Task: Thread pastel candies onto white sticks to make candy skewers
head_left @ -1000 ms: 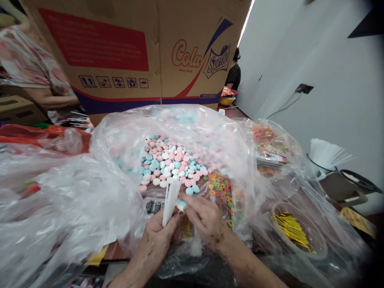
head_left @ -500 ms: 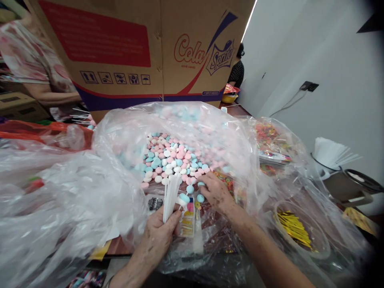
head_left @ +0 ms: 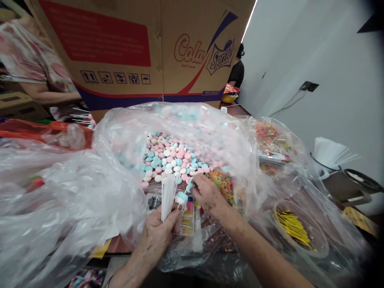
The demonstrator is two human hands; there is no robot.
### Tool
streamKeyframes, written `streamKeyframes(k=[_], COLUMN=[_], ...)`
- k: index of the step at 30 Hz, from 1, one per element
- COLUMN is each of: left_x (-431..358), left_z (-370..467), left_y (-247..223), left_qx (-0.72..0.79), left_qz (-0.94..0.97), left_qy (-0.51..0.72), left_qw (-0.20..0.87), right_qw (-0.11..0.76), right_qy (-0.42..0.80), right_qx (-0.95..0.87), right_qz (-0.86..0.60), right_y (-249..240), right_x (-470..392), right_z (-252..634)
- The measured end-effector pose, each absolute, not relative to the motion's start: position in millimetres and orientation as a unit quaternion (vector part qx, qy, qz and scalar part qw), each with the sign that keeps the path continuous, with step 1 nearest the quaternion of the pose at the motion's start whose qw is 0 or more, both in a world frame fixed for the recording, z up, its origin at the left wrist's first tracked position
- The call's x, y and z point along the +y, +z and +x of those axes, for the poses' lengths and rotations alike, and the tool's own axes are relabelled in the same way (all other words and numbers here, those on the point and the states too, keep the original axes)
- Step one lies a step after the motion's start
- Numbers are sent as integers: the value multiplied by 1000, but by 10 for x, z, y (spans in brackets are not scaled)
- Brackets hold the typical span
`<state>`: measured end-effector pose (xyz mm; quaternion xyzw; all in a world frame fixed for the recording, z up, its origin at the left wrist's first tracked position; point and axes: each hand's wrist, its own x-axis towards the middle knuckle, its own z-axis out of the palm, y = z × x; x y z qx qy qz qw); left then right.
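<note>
My left hand (head_left: 162,228) is closed round a bundle of white sticks (head_left: 169,196) that point upward. At its thumb and fingertip a thin stick carries a white and blue candy (head_left: 181,197). My right hand (head_left: 208,194) is just to the right, fingers pinched on a light-blue candy (head_left: 189,187). Beyond both hands lies a heap of pink, white and blue round candies (head_left: 171,158), spilling from the mouth of a large clear plastic bag (head_left: 132,120). Below the right hand, a small pack with yellow and pink pieces (head_left: 187,224) is partly covered by the left hand.
A tall cardboard box (head_left: 168,80) stands behind the bag. At right are a round clear tub (head_left: 322,246) of gold twist ties and a container of white sticks (head_left: 330,154). Loose plastic sheeting (head_left: 75,200) covers the left. Two other people are partly visible beyond the box.
My right hand has moved left, closer to the left hand, and its fingers have closed on a blue candy. The left hand with the sticks has shifted slightly left.
</note>
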<state>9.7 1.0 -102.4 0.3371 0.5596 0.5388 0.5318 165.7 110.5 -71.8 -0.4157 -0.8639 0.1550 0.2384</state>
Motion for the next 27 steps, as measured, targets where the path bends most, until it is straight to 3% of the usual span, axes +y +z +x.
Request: streamKeyframes(k=[6,11,20,27], left_x=[7,14,24,35], left_z=[98,123,121,111], left_y=[-1080,-1053,-1089,-1004], left_qx=[555,547,544,540], left_qz=[331,310,358,395], left_qy=[542,542,538,507], left_qw=[537,557,535,544], right_qw=[213,247,430,468], right_qy=[160,219,472,637], right_qx=[-857,-830,-620,-470], right_qz=[-440,-449,-456,-393], right_y=[-838,-880,-687,-442], right_x=[1084,1102,1245,1199], right_z=[1526,1472,1764,1790])
